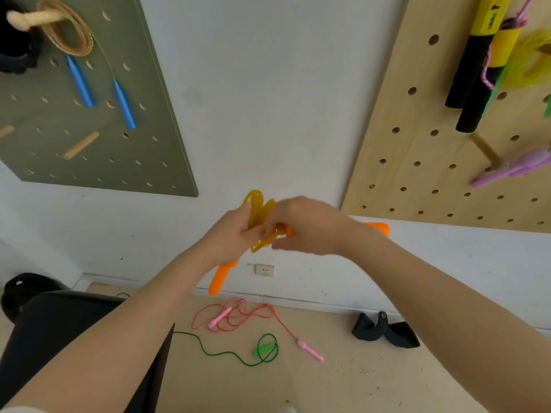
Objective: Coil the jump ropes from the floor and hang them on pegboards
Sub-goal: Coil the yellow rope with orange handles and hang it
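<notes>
Both hands met mid-air before white wall, between green pegboard and wooden pegboard. Left hand gripped bunched yellow rope, orange handle hanging below. Right hand, fingers curled, pinched rope loop; second orange handle behind wrist. Pink rope and green rope lay on floor.

right hand blurred | yellow rope partly hidden (grip perhaps pinching)
</notes>
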The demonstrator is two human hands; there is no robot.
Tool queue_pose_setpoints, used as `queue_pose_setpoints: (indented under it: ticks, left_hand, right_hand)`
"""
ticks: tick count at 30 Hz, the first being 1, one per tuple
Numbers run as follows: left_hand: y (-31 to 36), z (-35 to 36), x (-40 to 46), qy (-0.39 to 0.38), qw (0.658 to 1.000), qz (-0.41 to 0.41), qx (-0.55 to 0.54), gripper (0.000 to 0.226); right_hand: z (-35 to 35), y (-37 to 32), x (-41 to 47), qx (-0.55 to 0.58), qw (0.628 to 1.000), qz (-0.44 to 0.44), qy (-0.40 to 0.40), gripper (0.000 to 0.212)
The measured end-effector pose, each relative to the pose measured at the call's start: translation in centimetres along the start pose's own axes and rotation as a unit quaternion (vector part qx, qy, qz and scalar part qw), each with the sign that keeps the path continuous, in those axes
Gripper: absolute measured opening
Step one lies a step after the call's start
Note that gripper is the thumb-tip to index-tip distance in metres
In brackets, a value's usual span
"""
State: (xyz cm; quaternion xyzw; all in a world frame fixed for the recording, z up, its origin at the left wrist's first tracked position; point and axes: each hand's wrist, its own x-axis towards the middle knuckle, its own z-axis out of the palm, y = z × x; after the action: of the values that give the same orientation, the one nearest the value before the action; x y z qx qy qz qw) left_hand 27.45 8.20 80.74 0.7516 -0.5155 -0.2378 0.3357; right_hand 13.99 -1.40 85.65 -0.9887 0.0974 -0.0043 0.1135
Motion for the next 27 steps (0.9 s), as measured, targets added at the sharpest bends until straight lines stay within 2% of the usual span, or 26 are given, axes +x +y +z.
queue_pose_setpoints:
  ticks: [1, 3, 5, 9, 11, 14, 16, 18, 20, 22, 24, 27]
  left_hand:
    - [0.0, -0.2, -0.5, -0.041, 0.994, -0.005, -0.1, 0.015]
    - [0.1, -0.7, -1.4, -0.096, 0.954, -0.027, -0.282, 0.012]
    - [0.2, -1.4, -1.9, -0.121, 0.93, -0.017, -0.346, 0.015]
    - [0.5, -2.7, -2.2, -0.147, 0.897, -0.015, -0.416, 0.024]
    - [0.1, -3.2, -2.1, -0.136, 0.896, -0.03, -0.422, 0.024]
    - [-1.0, -3.9, -2.2, -0.12, 0.914, -0.069, -0.381, 0.025]
    - [-1.6, -4.4, -2.4, -0.129, 0.922, -0.097, -0.351, 0.026]
    - [-2.0, -5.3, -2.9, -0.144, 0.922, -0.109, -0.342, 0.026]
    - [-2.2, -6.6, -3.3, -0.159, 0.922, -0.111, -0.336, 0.029]
    - [-2.2, -8.1, -3.9, -0.188, 0.923, -0.114, -0.315, 0.035]
    - [-2.2, -9.7, -4.7, -0.216, 0.924, -0.123, -0.291, 0.039]
    - [-3.1, -11.8, -5.8, -0.212, 0.937, -0.121, -0.251, 0.041]
  right_hand:
    - [-0.6, 0.4, 0.0, 0.03, 0.999, -0.001, 0.039, 0.023]
    - [-1.6, 1.1, -0.2, 0.105, 0.99, 0.012, 0.093, 0.028]
    - [-1.9, 1.4, -0.3, 0.169, 0.977, 0.033, 0.123, 0.031]
    - [-0.5, 1.3, 0.4, 0.184, 0.972, 0.073, 0.126, 0.035]
    - [0.5, 0.8, 1.0, 0.196, 0.973, 0.099, 0.07, 0.043]
    - [1.9, -0.4, 1.8, 0.174, 0.974, 0.132, -0.061, 0.058]
    - [2.0, -1.6, 2.5, 0.117, 0.985, 0.117, -0.049, 0.077]
    - [1.5, -3.0, 3.2, 0.051, 0.997, 0.058, 0.007, 0.098]
    - [1.1, -4.6, 4.0, 0.014, 0.999, -0.009, 0.037, 0.109]
    - [1.2, -6.1, 5.0, 0.041, 0.998, -0.045, 0.033, 0.107]
    - [1.4, -7.7, 6.2, 0.102, 0.994, -0.043, 0.007, 0.101]
    - [1.5, -9.6, 8.4, 0.153, 0.987, -0.035, -0.03, 0.085]
